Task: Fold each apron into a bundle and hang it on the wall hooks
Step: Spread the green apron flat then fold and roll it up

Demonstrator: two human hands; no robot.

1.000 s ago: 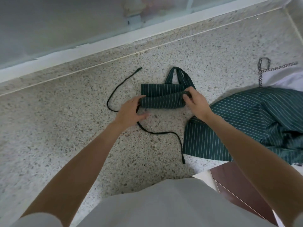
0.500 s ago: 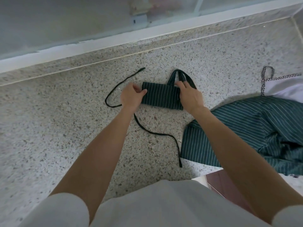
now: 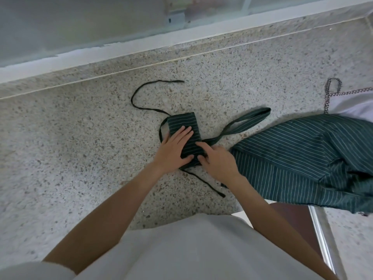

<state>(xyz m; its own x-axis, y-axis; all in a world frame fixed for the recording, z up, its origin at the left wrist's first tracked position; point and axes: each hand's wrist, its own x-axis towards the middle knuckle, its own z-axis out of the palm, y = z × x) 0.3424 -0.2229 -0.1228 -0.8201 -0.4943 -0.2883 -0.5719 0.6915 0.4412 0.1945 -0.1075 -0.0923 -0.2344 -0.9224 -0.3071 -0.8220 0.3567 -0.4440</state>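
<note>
A speckled terrazzo counter [image 3: 60,158] fills most of the view, with a thin inlaid strip running across it and a white ledge [image 3: 141,45] below frosted glass along the far edge. At the right a second striped green apron [image 3: 302,158] lies loosely heaped and unfolded on the counter, and past it sits a white cloth [image 3: 355,104] edged with checked trim. The person's pale shirt [image 3: 191,249] takes up the bottom of the view, with a dark brown panel [image 3: 292,223] showing beside it.

Near the middle of the counter lies the folded apron [image 3: 184,126], a compact green striped bundle set lengthwise away from the person. Its neck loop [image 3: 248,121] stretches out flat to the right, and its thin dark ties [image 3: 141,93] trail off to the far left and back toward the near right.

The left hand [image 3: 173,148] lies flat on the bundle, fingers straight and pressing down. The right hand [image 3: 216,160] rests at the bundle's near right corner, fingers bent onto the cloth; whether it pinches the fabric cannot be told.
</note>
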